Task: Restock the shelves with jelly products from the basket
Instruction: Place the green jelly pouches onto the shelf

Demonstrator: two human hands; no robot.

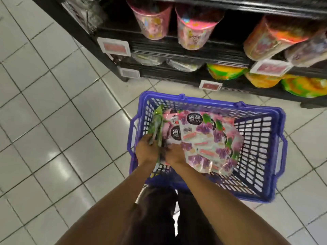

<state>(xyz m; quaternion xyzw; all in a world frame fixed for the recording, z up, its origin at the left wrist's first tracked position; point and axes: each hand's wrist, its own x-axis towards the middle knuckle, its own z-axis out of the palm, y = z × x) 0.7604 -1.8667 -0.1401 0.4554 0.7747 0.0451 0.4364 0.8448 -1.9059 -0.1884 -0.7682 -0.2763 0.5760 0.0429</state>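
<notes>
Glossy pale-grey square tiles with dark grout lines are covering the floor (53, 121), and a black shelving unit (177, 48) is rising along its far edge. Two tapering pink tubs (152, 22) with shiny printed walls are sitting side by side on an upper shelf, with a rounder orange tub (270, 38) to their right, and four white-framed price labels (115, 46) are clipped to the shelf edges. On the tiles just before the shelves a blue plastic basket (256, 106) is standing, rectangular and with lattice walls. Flat, shiny grape jelly packets (203, 138), printed with purple grapes and round black badges, are lying fanned inside it, too overlapped to count. The left hand (147, 150) is gripping a few thin green packets (157, 121) that are standing upright against the basket's left wall. The right hand (175, 153) is lying just beside it at the edge of the grape packets, its fingers hidden among them, so whether it is gripping cannot be told.
</notes>
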